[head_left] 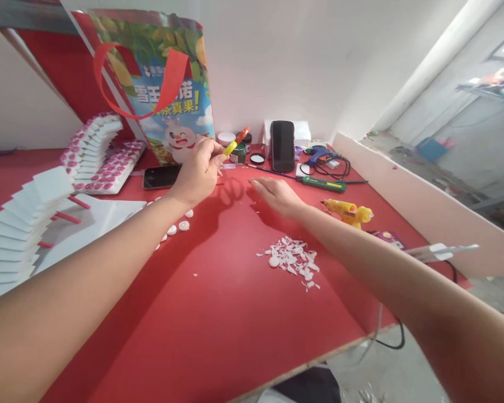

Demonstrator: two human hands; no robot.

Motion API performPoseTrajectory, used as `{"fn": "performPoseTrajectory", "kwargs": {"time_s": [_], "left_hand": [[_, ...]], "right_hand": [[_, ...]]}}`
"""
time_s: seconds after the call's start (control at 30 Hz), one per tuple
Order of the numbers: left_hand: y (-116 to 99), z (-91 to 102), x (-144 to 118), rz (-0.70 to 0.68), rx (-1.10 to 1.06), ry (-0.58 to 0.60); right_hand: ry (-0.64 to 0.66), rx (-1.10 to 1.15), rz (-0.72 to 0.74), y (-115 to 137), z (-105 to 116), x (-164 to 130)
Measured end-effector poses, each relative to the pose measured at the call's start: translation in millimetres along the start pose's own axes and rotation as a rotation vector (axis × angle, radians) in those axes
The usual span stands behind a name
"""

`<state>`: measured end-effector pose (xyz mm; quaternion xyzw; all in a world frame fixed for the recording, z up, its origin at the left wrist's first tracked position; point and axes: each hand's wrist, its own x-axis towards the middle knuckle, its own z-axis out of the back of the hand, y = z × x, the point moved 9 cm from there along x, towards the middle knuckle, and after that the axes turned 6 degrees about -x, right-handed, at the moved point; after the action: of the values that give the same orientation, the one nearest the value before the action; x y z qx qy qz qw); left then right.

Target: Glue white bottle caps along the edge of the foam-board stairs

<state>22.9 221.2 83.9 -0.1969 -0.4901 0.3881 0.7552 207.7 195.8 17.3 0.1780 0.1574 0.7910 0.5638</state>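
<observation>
Hands first: your left hand (197,170) pinches a yellow-handled cutter (234,143); your right hand (275,193) lies open on the red table (218,313). White foam trimmings (293,260) at five o'clock suggest cutting is underway.

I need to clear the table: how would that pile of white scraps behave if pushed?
The white scraps look thin and light, so they would probably scatter rather than slide together. The small loose pieces may also cling to the red table or blow off.
</observation>
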Motion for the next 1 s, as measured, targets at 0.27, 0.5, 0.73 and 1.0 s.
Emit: {"fn": "performPoseTrajectory", "kwargs": {"time_s": [0.27,0.5,0.73,1.0], "left_hand": [[-4,3.3,-7,0.089,-0.029,0.014],[2,7.8,-8,0.113,-0.101,0.0],[12,25.4,-21,0.198,-0.305,-0.033],[-23,18.2,-53,0.224,-0.471,-0.074]], "right_hand": [[-0.024,-0.138,-0.068,-6,-29,75],[0.066,-0.15,0.079,10,-32,63],[-0.018,0.107,-0.068,14,8,-5],[0.066,1.218,-0.595,25,-31,16]]}}
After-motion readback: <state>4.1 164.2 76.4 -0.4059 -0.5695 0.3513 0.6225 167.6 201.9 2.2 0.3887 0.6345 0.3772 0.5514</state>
